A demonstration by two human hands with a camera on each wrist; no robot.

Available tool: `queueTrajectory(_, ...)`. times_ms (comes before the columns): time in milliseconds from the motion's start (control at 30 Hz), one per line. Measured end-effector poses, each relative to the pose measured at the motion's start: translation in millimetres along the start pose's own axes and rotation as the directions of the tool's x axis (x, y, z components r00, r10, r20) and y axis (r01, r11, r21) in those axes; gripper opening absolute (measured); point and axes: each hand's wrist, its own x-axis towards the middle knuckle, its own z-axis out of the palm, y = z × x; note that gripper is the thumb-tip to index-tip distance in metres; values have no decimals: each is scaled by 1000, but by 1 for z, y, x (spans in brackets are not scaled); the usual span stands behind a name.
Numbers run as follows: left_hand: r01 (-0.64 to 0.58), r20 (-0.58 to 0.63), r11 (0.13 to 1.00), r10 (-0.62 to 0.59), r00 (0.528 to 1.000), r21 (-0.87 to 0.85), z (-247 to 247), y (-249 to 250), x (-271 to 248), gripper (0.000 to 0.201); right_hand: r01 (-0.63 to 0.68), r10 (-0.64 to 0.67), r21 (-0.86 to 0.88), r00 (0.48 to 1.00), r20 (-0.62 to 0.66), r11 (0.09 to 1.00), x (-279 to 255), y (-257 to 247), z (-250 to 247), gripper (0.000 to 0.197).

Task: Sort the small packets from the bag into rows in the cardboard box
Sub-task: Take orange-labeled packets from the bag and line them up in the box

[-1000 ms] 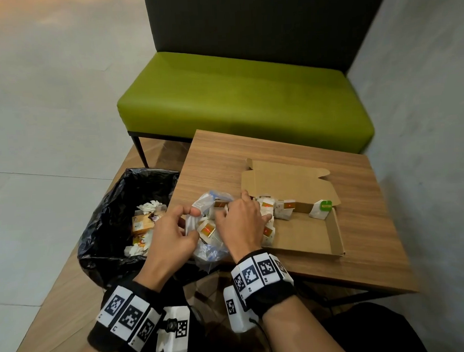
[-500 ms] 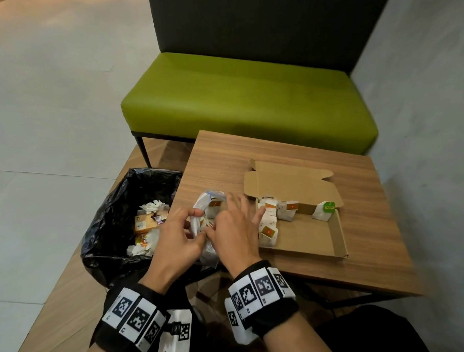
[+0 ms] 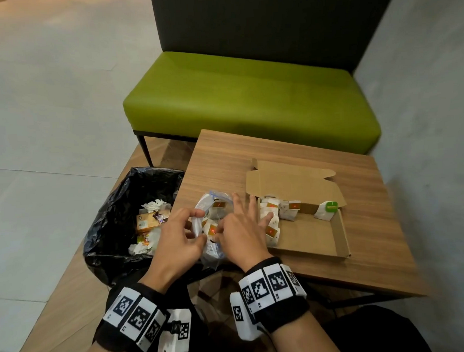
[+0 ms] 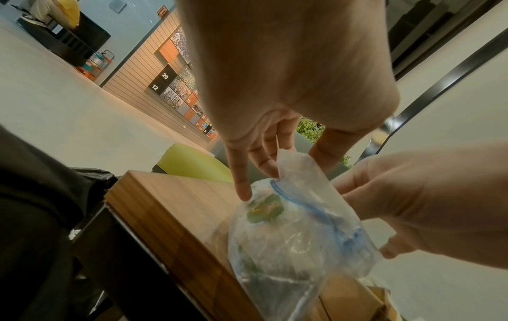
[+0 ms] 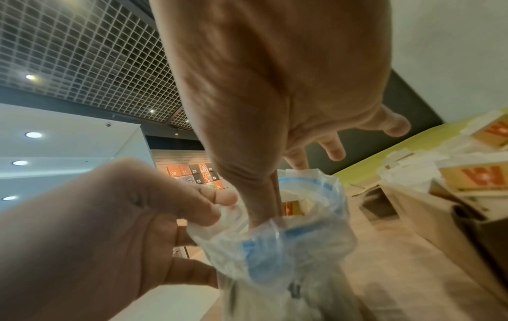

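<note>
Left hand (image 3: 179,238): fingers curled, pinching the crumpled rim of the bag (image 3: 210,222) btwn thumb & fingertips; seen from the right wrist cam, the plastic is bunched in that grip (image 5: 110,217).
Right hand (image 3: 241,235): thumb & index dip into the bag mouth, other 3 fingers spread straight toward the box; whether it has hold of a packet – can't tell.
Bag: 1, clear thin plastic, wrinkled, blue zip strip round the mouth; sits btwn the 2 hands on the table's near-left corner. Inside: several packets, count unclear; at least 2 w/ orange-red labels show, plus 1 green label thru the plastic in the left wrist view (image 4: 264,211).
Packets in box (image 3: 273,214): approx 6 white paper squares w/ orange-red labels, bunched at the box's left end just past the right hand's fingertips, 1 touching the little finger. 1 green-label packet (image 3: 326,210) leans alone in the far-right corner, well apart from the hand.
Box (image 3: 339,232): 1, flat brown cardboard, low walls, lid flap folded back away from the hands; just right of the right hand.
Table (image 3: 375,249): 1, wood-grain top, square edges, dark frame.
Bin (image 3: 116,220): 1, black glossy liner, left of the left hand; crumpled white tissue & wrappers inside.
Bench (image 3: 249,100): 1, green padded seat, dark back, beyond the table.
Wristbands: 2, black w/ square black-white markers.
</note>
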Motion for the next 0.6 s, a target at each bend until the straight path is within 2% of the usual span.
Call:
queueTrajectory(100, -26, 13, 1000, 26, 1000, 2, 0, 1, -1, 45, 1, 0, -55, 1000, 5, 998, 1, -2, 1, 19)
queueTrajectory(267, -47, 17, 999, 47, 999, 21, -1, 3, -3, 47, -7, 8, -120, 1000, 4, 993, 5, -3, 3, 36)
queueTrajectory(500, -56, 16, 998, 56, 998, 25, 0, 3, -2, 47, -23, 16, -90, 997, -74, 996, 3, -5, 11, 14)
queueTrajectory(600, -57, 9, 998, 57, 998, 25, 0, 4, -2, 45, -33, 26, -76, 996, -91, 997, 3, -7, 13, 19)
